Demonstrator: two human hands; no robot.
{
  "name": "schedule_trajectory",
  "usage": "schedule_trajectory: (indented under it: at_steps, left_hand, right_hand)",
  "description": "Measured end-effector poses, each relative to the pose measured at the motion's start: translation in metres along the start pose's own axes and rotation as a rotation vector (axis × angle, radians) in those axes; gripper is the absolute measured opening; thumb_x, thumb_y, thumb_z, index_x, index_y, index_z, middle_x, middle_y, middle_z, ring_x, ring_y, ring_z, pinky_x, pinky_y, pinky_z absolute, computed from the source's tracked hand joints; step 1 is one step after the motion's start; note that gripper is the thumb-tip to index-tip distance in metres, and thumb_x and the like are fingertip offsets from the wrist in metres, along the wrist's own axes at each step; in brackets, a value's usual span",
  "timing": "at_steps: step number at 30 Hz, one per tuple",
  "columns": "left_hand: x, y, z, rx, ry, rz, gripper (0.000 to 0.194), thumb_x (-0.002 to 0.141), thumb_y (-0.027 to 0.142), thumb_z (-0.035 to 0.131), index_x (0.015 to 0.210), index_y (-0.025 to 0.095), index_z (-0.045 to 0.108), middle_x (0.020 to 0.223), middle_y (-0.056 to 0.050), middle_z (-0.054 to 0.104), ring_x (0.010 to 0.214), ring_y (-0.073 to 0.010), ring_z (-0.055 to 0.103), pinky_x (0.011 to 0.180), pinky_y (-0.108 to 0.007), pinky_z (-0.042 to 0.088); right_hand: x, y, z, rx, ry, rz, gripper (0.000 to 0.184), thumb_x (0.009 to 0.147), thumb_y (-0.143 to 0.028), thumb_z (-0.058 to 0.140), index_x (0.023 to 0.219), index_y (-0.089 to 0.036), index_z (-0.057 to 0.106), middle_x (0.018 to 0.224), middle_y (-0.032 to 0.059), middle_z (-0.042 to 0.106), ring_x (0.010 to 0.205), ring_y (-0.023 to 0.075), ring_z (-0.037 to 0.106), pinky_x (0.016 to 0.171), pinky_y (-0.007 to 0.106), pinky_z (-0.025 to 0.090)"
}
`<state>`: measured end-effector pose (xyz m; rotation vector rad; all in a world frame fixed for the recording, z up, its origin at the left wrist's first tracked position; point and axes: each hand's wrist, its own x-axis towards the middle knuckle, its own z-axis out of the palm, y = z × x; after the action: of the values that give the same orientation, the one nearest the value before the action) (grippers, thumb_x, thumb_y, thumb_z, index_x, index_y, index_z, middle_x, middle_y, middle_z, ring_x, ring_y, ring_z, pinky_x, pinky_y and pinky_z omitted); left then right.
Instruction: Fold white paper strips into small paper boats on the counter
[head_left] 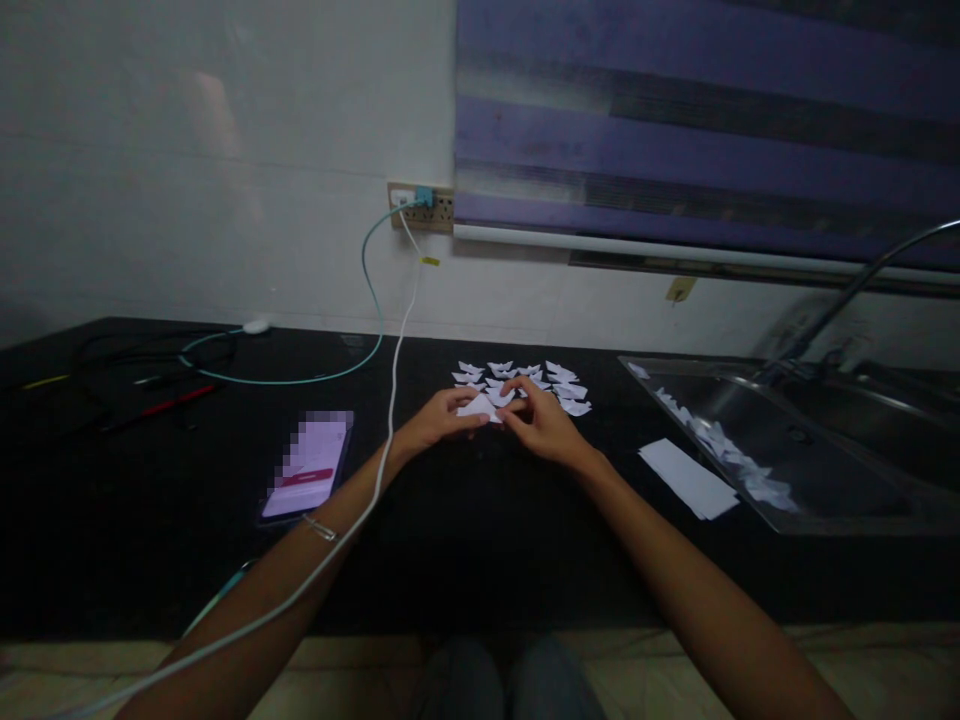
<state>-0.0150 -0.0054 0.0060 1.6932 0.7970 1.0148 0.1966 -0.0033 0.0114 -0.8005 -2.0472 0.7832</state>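
Note:
Between my two hands is a small piece of folded white paper (480,406), peaked like a triangle at the top. My left hand (442,418) pinches its left side, thumb along the lower edge. On the right side, my right hand (541,424) grips it with thumb and fingertips. Just behind my hands, several folded white paper boats (564,390) stand in rows on the black countertop (480,540). My fingers partly cover the nearest ones.
A stack of white paper sheets (688,480) lies right, beside a metal sink (840,440) with white paper pieces (739,462) along its rim. Left are a phone (306,465) and a teal cable (300,381). A white cable (391,400) crosses over my left forearm.

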Motion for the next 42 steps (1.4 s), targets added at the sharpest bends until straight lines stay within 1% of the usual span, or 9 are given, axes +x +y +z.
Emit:
schedule_trajectory:
  at_steps: [4,8,15,23,26,29,31,34,42]
  left_hand:
    - [0.0,0.007,0.003,0.099,0.048,0.045,0.032,0.082,0.044,0.066,0.077,0.012,0.067,0.069,-0.003,0.064,0.059,-0.0114,0.056,0.057,-0.023,0.045]
    - [0.001,0.01,0.005,0.171,0.178,0.078,0.037,0.083,0.047,0.063,0.065,0.014,0.062,0.059,-0.001,0.061,0.054,-0.0112,0.055,0.056,-0.022,0.044]
    - [0.001,0.009,0.007,0.229,0.265,0.098,0.04,0.085,0.048,0.06,0.062,0.015,0.061,0.059,-0.001,0.062,0.054,-0.0115,0.055,0.057,-0.023,0.044]
    - [0.001,0.004,0.007,0.277,0.187,0.162,0.036,0.091,0.04,0.055,0.067,0.014,0.064,0.061,-0.001,0.061,0.059,-0.0112,0.057,0.063,-0.023,0.045]
    - [0.001,0.001,0.007,0.153,0.204,0.14,0.026,0.088,0.04,0.061,0.092,0.015,0.066,0.068,0.0,0.065,0.059,-0.0105,0.058,0.059,-0.022,0.045]
    - [0.001,0.001,0.007,-0.011,0.27,0.101,0.036,0.086,0.038,0.064,0.115,0.019,0.055,0.07,0.001,0.065,0.055,-0.0098,0.058,0.048,-0.019,0.039]
    - [0.001,0.003,0.008,-0.066,0.363,0.104,0.031,0.085,0.037,0.065,0.11,0.021,0.053,0.069,0.003,0.064,0.053,-0.0089,0.056,0.043,-0.018,0.035]
    - [0.001,0.006,0.008,-0.039,0.481,0.169,0.021,0.082,0.032,0.068,0.093,0.019,0.056,0.071,0.001,0.064,0.058,-0.009,0.059,0.049,-0.018,0.043]
    - [0.005,-0.001,0.008,0.099,0.498,0.209,0.019,0.078,0.029,0.07,0.092,0.016,0.072,0.078,-0.004,0.072,0.07,-0.0154,0.067,0.067,-0.029,0.057]
  right_hand:
    - [0.002,0.004,0.006,0.091,0.076,0.039,0.013,0.09,-0.033,0.057,0.097,-0.024,0.051,0.071,-0.0009,0.068,0.068,0.0182,0.069,0.066,0.031,0.052]
    - [0.001,0.002,0.012,0.096,0.205,0.035,0.015,0.09,-0.038,0.057,0.094,-0.024,0.055,0.078,0.0008,0.068,0.076,0.0187,0.069,0.069,0.031,0.054]
    - [0.0,0.003,0.011,-0.155,0.318,-0.184,0.015,0.087,-0.031,0.063,0.094,-0.026,0.075,0.111,0.0072,0.071,0.107,0.0255,0.064,0.099,0.046,0.047]
    - [0.005,0.005,0.017,-0.032,0.236,-0.005,0.014,0.082,-0.035,0.067,0.083,-0.025,0.077,0.086,0.0042,0.075,0.082,0.0225,0.069,0.08,0.038,0.052]
    - [0.007,0.01,0.018,0.06,0.232,0.099,0.016,0.079,-0.036,0.07,0.077,-0.021,0.074,0.078,0.0036,0.074,0.074,0.0204,0.067,0.072,0.034,0.052]
    - [0.009,0.014,0.017,0.107,0.317,0.146,0.016,0.076,-0.035,0.071,0.075,-0.019,0.072,0.077,0.0044,0.072,0.073,0.0206,0.066,0.07,0.033,0.051]
    - [0.01,0.015,0.014,0.12,0.394,0.166,0.016,0.074,-0.035,0.072,0.074,-0.018,0.071,0.075,0.0044,0.071,0.072,0.0207,0.065,0.07,0.034,0.051]
    - [0.011,0.015,0.011,0.138,0.448,0.176,0.017,0.075,-0.034,0.071,0.073,-0.018,0.07,0.072,0.0037,0.069,0.07,0.0197,0.064,0.071,0.034,0.051]
    - [0.011,0.012,0.015,0.161,0.432,0.138,0.017,0.073,-0.035,0.073,0.074,-0.018,0.07,0.076,0.0037,0.071,0.073,0.0194,0.065,0.071,0.033,0.051]
